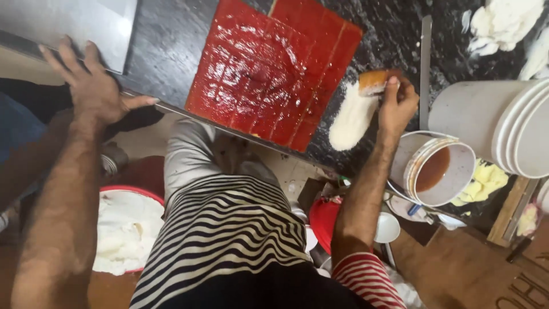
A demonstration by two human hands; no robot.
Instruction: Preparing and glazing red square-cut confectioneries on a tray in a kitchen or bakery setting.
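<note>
My right hand [397, 103] grips a tan piece of cake [374, 81] at the right of a big red jam-coated cake slab [269, 74] on the dark counter [166, 51]. A heap of white crumbs [351, 117] lies just below the piece. My left hand [91, 86] rests with fingers spread on the counter's front edge, next to a grey metal sheet [74, 26]. The slab's glossy red top hangs slightly over the counter edge.
A long metal ruler [425, 68] lies right of my right hand. White buckets [492, 123], a tub with brown syrup [437, 169], yellow butter [486, 180] and white cream [506, 23] fill the right side. Below, a red-rimmed basin of white cream [126, 229] sits on the floor.
</note>
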